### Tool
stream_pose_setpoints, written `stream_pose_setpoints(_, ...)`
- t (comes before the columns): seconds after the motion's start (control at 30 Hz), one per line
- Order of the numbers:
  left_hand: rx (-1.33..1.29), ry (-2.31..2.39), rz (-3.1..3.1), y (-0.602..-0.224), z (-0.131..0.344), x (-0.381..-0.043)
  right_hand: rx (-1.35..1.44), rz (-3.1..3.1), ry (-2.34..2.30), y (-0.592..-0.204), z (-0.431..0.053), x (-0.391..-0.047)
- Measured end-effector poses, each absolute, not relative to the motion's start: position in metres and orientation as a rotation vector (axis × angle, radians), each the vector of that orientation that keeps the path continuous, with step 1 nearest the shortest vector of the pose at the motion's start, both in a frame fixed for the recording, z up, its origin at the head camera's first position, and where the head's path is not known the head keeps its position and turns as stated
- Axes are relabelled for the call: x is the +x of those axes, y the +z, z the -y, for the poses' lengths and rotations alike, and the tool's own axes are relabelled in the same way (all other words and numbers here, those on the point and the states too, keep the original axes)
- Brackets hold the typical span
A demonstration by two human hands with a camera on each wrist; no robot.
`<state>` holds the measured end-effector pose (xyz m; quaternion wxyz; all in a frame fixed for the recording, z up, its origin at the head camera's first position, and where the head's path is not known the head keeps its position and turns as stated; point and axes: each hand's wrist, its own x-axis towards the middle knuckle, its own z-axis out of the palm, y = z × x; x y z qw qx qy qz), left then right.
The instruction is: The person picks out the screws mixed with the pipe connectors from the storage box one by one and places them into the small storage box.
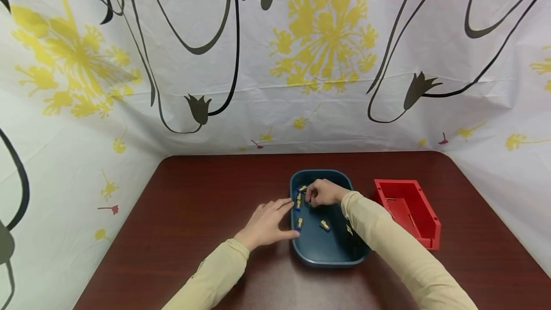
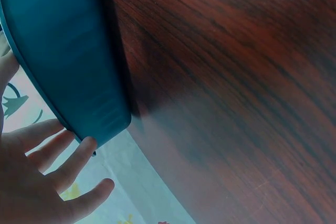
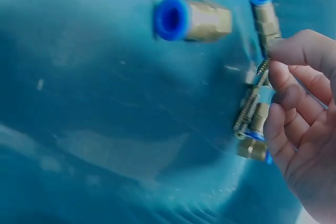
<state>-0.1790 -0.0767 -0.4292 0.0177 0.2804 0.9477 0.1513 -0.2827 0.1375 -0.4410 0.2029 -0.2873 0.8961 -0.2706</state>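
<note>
A blue plastic tray [image 1: 325, 252] holds several brass push-in fittings with blue collars. One fitting [image 3: 194, 20] lies apart from the others, which line the tray's left side. My right hand [image 1: 324, 192] reaches into the far part of the tray. Its thumb and forefinger pinch the end of a threaded screw [image 3: 264, 69] beside that row. Another screw [image 3: 249, 109] lies close below it. At the tray's left rim, my left hand [image 1: 269, 224] rests with spread fingers; in the left wrist view its fingertips [image 2: 88, 144] touch the edge.
To the right of the tray stands a red open bin [image 1: 424, 204] with a few thin screws in it. Both rest on a dark wooden table [image 1: 206, 204]. A white cloth [image 1: 258, 75] with flower patterns hangs behind and beside the table. My right forearm crosses the tray's right rim.
</note>
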Motion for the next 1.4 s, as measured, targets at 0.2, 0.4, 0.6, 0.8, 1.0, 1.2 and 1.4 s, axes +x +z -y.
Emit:
stream_pose_setpoints(0.2,0.869,0.474,-2.943,-0.428,0.077,-0.178,-0.880,-2.487,-0.808,-0.424,-0.144,-0.284)
stream_pose_setpoints(0.4,0.872,0.475,-2.941,-0.428,0.077,-0.178,-0.892,-2.483,-0.835,-0.407,-0.150,-0.283)
stream_pose_setpoints(0.6,0.859,0.480,-2.938,-0.429,0.076,-0.179,-0.941,-2.490,-0.824,-0.392,-0.160,-0.281)
stream_pose_setpoints(0.8,0.870,0.480,-2.941,-0.429,0.076,-0.178,-0.963,-2.486,-0.829,-0.378,-0.173,-0.277)
stream_pose_setpoints(1.0,0.862,0.474,-2.935,-0.428,0.076,-0.177,-0.976,-2.508,-0.814,-0.370,-0.190,-0.272)
stream_pose_setpoints(1.2,0.859,0.461,-2.938,-0.429,0.076,-0.178,-0.968,-2.561,-0.775,-0.362,-0.206,-0.269)
stream_pose_setpoints(1.4,0.865,0.458,-2.940,-0.429,0.076,-0.178,-0.957,-2.597,-0.778,-0.356,-0.223,-0.266)
